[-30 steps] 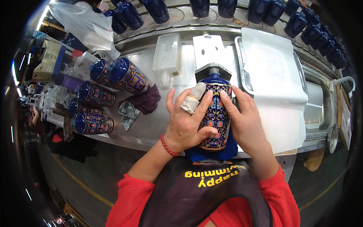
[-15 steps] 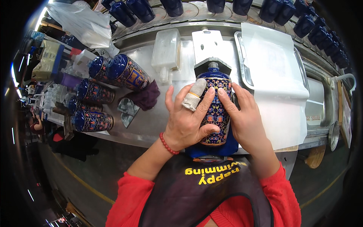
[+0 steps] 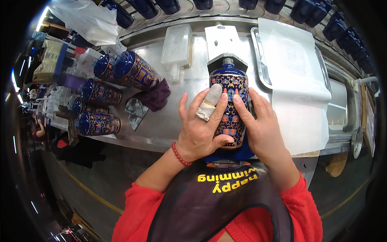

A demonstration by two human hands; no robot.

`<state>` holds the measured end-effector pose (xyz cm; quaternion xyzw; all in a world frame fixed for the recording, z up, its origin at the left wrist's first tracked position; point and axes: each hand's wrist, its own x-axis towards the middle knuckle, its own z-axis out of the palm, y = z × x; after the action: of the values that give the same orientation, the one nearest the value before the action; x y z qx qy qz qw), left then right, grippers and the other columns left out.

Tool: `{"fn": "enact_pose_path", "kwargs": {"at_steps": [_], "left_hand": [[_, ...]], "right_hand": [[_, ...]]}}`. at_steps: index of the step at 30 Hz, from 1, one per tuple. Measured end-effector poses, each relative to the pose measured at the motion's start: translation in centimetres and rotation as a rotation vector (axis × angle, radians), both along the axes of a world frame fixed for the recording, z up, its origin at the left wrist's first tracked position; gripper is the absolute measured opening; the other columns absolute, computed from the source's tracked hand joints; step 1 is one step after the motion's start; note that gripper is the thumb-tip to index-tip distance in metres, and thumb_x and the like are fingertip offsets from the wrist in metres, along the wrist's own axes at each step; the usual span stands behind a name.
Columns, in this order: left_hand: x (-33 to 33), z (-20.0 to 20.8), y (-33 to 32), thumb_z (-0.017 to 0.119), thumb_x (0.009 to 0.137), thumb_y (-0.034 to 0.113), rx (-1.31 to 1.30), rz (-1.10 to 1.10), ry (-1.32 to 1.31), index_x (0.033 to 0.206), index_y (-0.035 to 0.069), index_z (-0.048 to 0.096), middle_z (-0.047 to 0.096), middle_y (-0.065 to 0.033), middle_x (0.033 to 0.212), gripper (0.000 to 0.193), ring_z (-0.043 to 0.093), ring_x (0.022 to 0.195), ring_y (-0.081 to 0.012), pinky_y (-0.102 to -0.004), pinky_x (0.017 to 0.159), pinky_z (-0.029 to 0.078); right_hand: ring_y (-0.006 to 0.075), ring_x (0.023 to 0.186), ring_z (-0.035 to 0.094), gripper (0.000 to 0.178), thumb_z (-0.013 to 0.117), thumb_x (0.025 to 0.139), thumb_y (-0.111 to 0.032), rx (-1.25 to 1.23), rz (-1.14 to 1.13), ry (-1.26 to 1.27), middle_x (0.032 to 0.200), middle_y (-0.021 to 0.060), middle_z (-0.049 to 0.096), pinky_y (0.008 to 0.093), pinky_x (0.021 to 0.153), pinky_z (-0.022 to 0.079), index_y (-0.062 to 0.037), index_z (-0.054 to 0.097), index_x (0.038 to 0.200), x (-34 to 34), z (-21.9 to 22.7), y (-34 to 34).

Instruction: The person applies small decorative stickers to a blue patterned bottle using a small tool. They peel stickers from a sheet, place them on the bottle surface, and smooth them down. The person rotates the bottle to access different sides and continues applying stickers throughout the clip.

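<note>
A dark blue ceramic bottle with a dense red, gold and pale floral pattern point(image 3: 229, 107) lies on its side at the middle of the brushed steel workbench point(image 3: 169, 121), its short neck pointing away from the person and seated in a grey metal notched holder point(image 3: 226, 61), which seems to be there to stop the bottle from rolling or sliding forward. The left hand point(image 3: 199, 129) lies over the bottle's left flank with fingers spread and the thumb tucked under the lower end, so it is closed around the bottle and pressing it down; its middle finger wears a whitish bandage-like cot point(image 3: 209, 101), probably to protect the fingertip as it rubs the surface. The right hand point(image 3: 260, 129) cups the right flank, fingers laid flat along the pattern, so the two hands clamp the bottle between them and keep it steady. A white sheet of paper point(image 3: 296, 80) covers a metal tray point(image 3: 260, 60) just right of the bottle, within easy reach of the right hand. To the left, well apart, several matching patterned blue bottles point(image 3: 121, 72) lie on their sides in a loose group near a crumpled purple cloth point(image 3: 157, 96), and a translucent plastic container point(image 3: 177, 44) stands beyond them.
</note>
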<state>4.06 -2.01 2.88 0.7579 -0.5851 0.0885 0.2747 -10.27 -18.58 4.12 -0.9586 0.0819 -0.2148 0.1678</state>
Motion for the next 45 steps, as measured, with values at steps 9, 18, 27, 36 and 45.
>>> {"fn": "enact_pose_path", "kwargs": {"at_steps": [9, 18, 27, 36, 45], "left_hand": [[0.5, 0.3, 0.0, 0.044, 0.103, 0.061, -0.021, -0.018, 0.137, 0.154, 0.012, 0.051, 0.053, -0.0133, 0.152, 0.071, 0.037, 0.143, -0.0357, -0.0610, 0.119, 0.009], [0.5, 0.5, 0.0, 0.052, 0.099, 0.063, -0.003, -0.030, 0.136, 0.154, 0.013, 0.050, 0.049, -0.0158, 0.156, 0.074, 0.036, 0.143, -0.0373, -0.0641, 0.118, 0.009], [0.5, 0.6, 0.3, 0.053, 0.098, 0.063, 0.043, -0.034, 0.092, 0.157, 0.017, 0.048, 0.046, -0.0169, 0.158, 0.075, 0.034, 0.144, -0.0386, -0.0655, 0.117, 0.009], [-0.1, 1.5, 1.2, 0.061, 0.098, 0.054, -0.169, -0.064, 0.158, 0.150, 0.001, 0.050, 0.055, -0.0229, 0.145, 0.075, 0.047, 0.134, -0.0403, -0.0565, 0.117, 0.025], [-3.8, 2.8, 3.7, 0.068, 0.101, 0.017, -0.401, -0.162, 1.003, 0.114, 0.002, 0.063, 0.066, -0.0079, 0.096, 0.020, 0.061, 0.085, -0.0152, -0.0293, 0.078, 0.050]], "right_hand": [[0.0456, 0.126, 0.054, 0.065, 0.072, 0.087, -0.006, 0.251, 0.059, -0.060, 0.143, 0.0310, 0.049, 0.0491, 0.105, 0.047, -0.0148, 0.056, 0.149, -0.3, 0.0, -0.1], [0.0464, 0.126, 0.052, 0.063, 0.074, 0.090, -0.012, 0.266, 0.077, -0.022, 0.145, 0.0317, 0.047, 0.0486, 0.106, 0.046, -0.0164, 0.056, 0.150, -0.5, 0.2, -0.2], [0.0468, 0.125, 0.053, 0.063, 0.074, 0.091, -0.016, 0.242, 0.085, -0.010, 0.145, 0.0322, 0.047, 0.0492, 0.105, 0.046, -0.0186, 0.054, 0.151, -1.0, -0.3, -0.3], [0.0312, 0.115, 0.067, 0.054, 0.065, 0.090, 0.009, 0.247, 0.030, -0.270, 0.145, 0.0204, 0.058, 0.0379, 0.100, 0.054, -0.0001, 0.056, 0.143, -1.6, 2.7, 0.1], [0.0152, 0.081, 0.058, 0.034, 0.071, 0.099, -0.019, 0.623, 0.291, -0.344, 0.091, 0.0079, 0.062, 0.0301, 0.074, 0.048, 0.0026, 0.061, 0.123, -1.0, 2.6, 4.3]]}}
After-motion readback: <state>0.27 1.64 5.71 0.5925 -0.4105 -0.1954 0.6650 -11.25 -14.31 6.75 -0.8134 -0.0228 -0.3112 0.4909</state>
